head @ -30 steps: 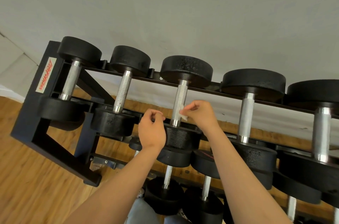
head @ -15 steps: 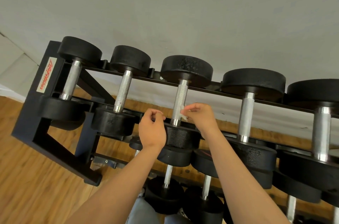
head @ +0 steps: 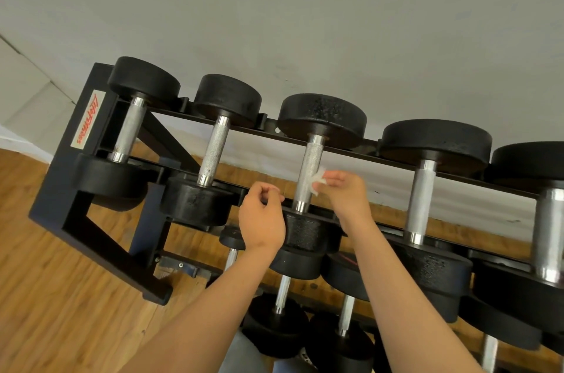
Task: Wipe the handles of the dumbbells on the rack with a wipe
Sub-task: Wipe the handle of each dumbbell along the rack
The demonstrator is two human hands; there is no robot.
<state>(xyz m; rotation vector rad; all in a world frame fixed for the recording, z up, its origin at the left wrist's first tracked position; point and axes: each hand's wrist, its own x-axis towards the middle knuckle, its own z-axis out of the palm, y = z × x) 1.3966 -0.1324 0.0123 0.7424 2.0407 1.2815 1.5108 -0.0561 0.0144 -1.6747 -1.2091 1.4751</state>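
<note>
A black rack [head: 58,189] against a grey wall [head: 305,21] carries a row of dumbbells [head: 227,97] on its top tier. The right hand [head: 348,195] pinches a small white wipe [head: 317,181] against the right side of the third handle [head: 309,162] from the left. The left hand [head: 262,220] hovers just left of that handle, fingers curled, apparently holding nothing. Below lies a wooden floor [head: 45,296]

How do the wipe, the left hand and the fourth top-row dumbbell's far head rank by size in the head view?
1. The fourth dumbbell's far head.
2. The left hand, smaller even though it is nearer the camera.
3. The wipe, partly hidden by the right hand.
</note>
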